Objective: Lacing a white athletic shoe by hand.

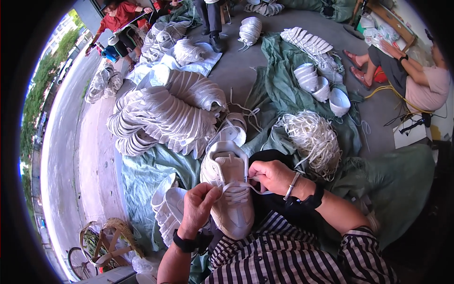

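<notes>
A white shoe upper (232,213) rests on my lap, its toe pointing toward me and its collar away. White lace runs in several rows across its front. To the left of the lacing, my left hand (197,203) pinches the lace beside the eyelets. On the other side, my right hand (272,176) is closed on a shoelace (257,190), whose loop hangs below the fingers. Both hands stay close to the upper's tongue. More white uppers (169,203) lie stacked just left of my left hand.
Large nested stacks of uppers (161,113) lie ahead on green sheeting (269,61). A tangled heap of laces (312,142) sits to the right, with smaller stacks of uppers (306,78) beyond. A seated person (416,75) is at right; another (118,23) at far left. A woven basket (111,241) stands lower left.
</notes>
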